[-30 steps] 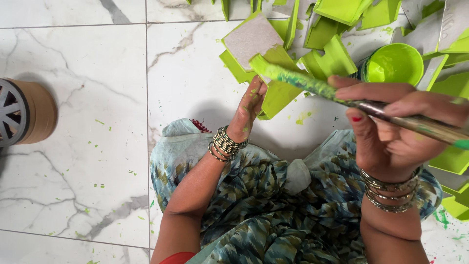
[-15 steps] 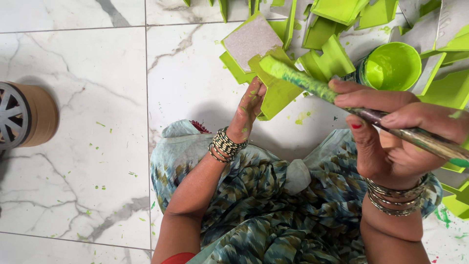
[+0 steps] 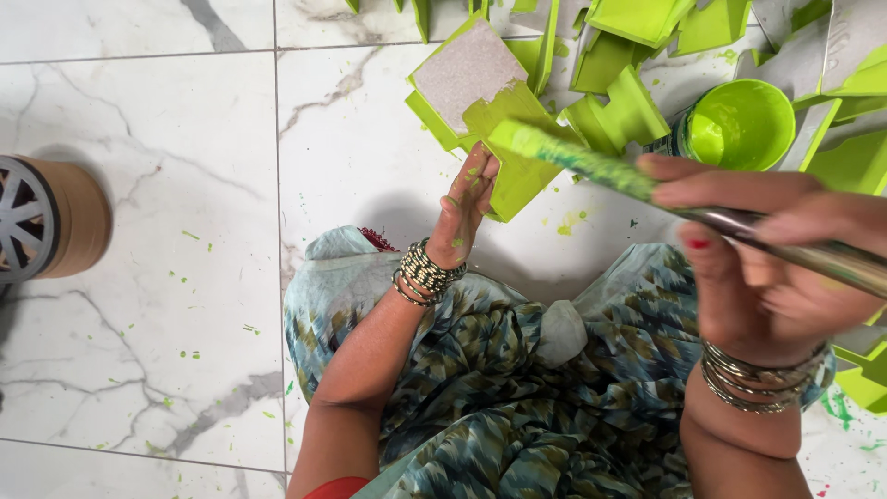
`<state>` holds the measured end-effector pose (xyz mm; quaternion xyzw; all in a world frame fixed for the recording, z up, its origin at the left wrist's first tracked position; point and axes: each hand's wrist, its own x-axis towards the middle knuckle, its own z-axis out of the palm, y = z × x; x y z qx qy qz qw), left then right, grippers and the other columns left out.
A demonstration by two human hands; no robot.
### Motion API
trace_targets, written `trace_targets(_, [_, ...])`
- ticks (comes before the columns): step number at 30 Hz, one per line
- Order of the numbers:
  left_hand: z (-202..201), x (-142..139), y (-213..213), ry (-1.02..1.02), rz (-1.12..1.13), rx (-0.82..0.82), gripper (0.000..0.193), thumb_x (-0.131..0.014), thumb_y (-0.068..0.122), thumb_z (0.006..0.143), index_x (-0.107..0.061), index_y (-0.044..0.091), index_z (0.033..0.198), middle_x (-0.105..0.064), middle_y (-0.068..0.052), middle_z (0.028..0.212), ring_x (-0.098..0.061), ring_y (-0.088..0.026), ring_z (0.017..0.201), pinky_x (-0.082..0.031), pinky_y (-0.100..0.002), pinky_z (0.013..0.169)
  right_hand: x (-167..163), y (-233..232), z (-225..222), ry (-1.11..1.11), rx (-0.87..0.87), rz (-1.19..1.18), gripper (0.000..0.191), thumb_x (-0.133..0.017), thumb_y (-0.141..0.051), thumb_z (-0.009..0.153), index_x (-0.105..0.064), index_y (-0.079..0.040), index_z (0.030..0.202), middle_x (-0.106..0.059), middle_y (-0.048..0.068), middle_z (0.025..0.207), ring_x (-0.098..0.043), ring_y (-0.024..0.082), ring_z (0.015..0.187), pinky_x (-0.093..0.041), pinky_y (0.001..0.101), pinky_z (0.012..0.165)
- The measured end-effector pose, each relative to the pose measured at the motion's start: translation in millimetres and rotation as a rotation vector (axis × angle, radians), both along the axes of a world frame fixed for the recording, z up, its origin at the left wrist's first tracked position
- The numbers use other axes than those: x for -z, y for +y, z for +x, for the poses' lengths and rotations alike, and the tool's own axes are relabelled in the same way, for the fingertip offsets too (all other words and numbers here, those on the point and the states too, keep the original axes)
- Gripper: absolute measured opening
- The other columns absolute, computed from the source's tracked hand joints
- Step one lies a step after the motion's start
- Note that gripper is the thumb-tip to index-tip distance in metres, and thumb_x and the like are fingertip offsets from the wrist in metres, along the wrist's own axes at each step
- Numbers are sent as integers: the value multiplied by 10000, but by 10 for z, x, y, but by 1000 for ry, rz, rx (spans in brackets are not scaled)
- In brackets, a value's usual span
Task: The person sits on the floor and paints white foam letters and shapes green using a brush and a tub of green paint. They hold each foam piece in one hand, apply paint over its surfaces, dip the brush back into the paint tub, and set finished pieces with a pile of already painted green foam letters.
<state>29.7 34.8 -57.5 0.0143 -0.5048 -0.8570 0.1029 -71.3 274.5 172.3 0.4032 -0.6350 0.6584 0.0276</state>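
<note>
My left hand (image 3: 468,200) rests its fingers on a green-painted cardboard piece (image 3: 517,171) lying on the floor, holding it at the near edge. My right hand (image 3: 753,268) grips a long paintbrush (image 3: 647,185) with a green-smeared handle. The brush's wide green tip (image 3: 517,139) lies over the piece. A larger square piece (image 3: 467,69) with a bare grey face and green edges sits just beyond it. Bangles circle both wrists.
An open pot of green paint (image 3: 739,125) stands at the upper right among several green-painted pieces (image 3: 647,18). A round brown container with a spoked grey lid (image 3: 42,219) sits at the left. The marble floor (image 3: 157,305) carries green splatter. My patterned garment (image 3: 517,379) covers my lap.
The right hand and brush have drawn slightly toward me and to the right, with the tip still over the green piece. The left hand stays on the piece.
</note>
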Motion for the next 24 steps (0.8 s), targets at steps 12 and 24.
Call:
trace_targets(12, [5,-45,11,7,-20,1,1200,-377,890,905,-28,38,1676,-109,-160,1764,-142,-305,1652,-114,-459,1363,8,130,20,-2,-38,29,173,-588,-13,1107,-453,-26,1214,-672,185,1174,-745,336,1119,-631,458,1070])
trace_targets(24, [-11,-99,-11,-5,-2,-9,1197,-371,891,900,-31,49,1679,-110,-154,1769,-128,-294,1659,-104,-466,1357,-103,365,-28,-38,-30,259,113,-522,-7,1156,-495,64,1239,-646,220,1162,-679,353,1184,-552,403,1115])
